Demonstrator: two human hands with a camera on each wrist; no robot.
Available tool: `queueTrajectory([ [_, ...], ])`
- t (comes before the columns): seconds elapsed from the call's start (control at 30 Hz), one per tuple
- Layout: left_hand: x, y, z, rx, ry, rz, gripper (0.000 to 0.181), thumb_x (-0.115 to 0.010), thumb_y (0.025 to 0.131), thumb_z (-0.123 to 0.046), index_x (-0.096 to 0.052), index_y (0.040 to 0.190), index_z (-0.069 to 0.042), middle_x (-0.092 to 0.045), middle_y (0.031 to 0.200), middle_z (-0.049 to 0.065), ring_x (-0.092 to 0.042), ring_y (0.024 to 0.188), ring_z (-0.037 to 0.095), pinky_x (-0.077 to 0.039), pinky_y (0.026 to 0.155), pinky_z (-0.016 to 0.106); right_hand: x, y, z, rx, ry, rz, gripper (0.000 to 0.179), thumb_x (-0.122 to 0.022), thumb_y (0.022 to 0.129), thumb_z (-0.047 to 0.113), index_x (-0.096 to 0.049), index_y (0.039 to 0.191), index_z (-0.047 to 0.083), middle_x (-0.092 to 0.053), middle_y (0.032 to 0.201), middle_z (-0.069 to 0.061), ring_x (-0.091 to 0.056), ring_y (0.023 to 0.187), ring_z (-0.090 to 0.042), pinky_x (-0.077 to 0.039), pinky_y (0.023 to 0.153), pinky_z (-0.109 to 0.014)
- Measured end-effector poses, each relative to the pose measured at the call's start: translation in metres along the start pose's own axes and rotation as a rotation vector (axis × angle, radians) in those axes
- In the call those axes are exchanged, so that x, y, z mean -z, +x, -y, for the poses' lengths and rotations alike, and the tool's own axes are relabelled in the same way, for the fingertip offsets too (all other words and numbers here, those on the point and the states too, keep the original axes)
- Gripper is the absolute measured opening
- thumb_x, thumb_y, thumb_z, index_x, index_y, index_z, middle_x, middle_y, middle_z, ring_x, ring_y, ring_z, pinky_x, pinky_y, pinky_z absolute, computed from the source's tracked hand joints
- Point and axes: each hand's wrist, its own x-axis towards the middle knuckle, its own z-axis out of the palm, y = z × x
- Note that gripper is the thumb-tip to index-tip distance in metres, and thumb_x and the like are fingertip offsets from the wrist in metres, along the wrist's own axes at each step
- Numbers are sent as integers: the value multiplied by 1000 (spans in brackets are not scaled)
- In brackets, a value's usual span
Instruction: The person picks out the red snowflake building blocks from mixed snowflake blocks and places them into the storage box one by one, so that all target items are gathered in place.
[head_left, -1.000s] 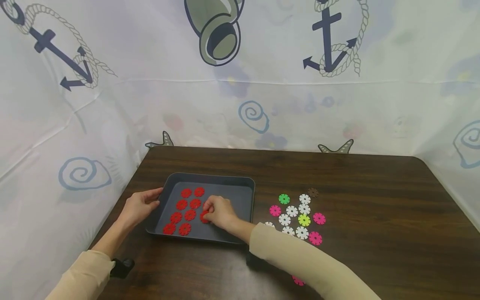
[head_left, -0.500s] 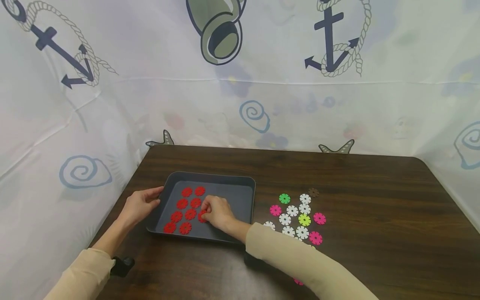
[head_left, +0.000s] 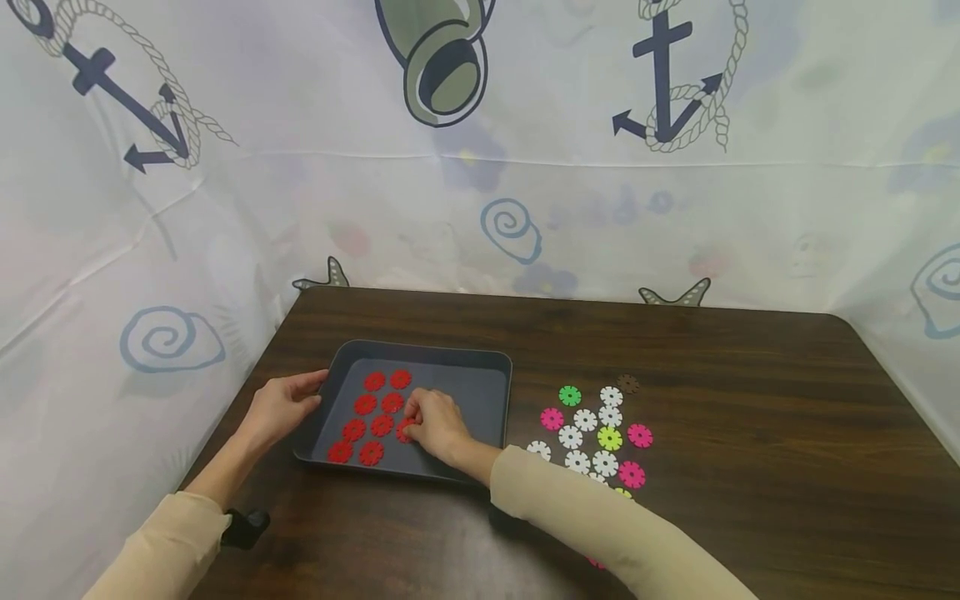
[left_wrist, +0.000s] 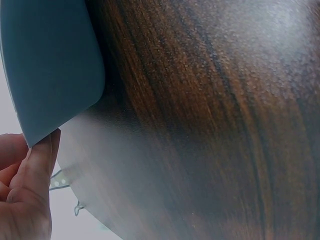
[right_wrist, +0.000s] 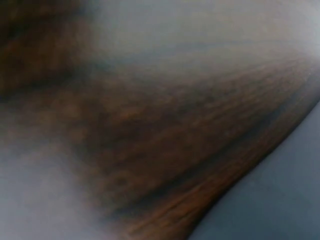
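Note:
A dark grey tray [head_left: 468, 383] lies on the table's left half, with several red notched discs [head_left: 371, 452] set in rows inside it. My left hand [head_left: 277, 410] grips the tray's left edge; in the left wrist view, the fingers [left_wrist: 37, 172] and thumb lie on either side of the rim. Inside the tray, my right hand [head_left: 437, 423] pinches another red notched disc [head_left: 402, 431] at the tray floor, to the right of the rows. The fingertips partly cover this disc. In the right wrist view neither the hand nor the disc shows.
Right of the tray lie loose notched discs: several white ones [head_left: 604, 463], pink ones [head_left: 632, 475], a yellow-green one [head_left: 610, 438], a green one [head_left: 570, 396] and a brown one [head_left: 627, 384]. My right sleeve [head_left: 592, 517] hides some. A patterned cloth [head_left: 570, 108] hangs behind the table [head_left: 750, 400].
The right hand, with the red disc, has shifted slightly left toward the rows inside the tray. The left hand has stayed on the tray's edge.

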Motion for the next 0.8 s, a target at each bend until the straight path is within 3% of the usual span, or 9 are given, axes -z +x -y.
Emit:
queueTrajectory([
  [0.57, 0, -1, -3, -14, 16, -1, 44, -59, 90, -8, -51, 132, 2, -55, 126, 25, -58, 111, 40, -50, 84, 48, 0, -1, 0, 11, -12, -21, 21, -78, 74, 7, -58, 77, 9, -49, 70, 4, -43, 68, -6, -34, 61, -19],
  [0.8, 0, -3, -2, -25, 14, 4, 44, -58, 90, -7, -50, 132, 3, -54, 127, 27, -57, 112, 41, -50, 85, 49, 6, 0, -2, -27, 70, -19, 16, -74, 78, 7, -58, 78, 9, -50, 70, 3, -45, 71, -8, -36, 63, -20],
])
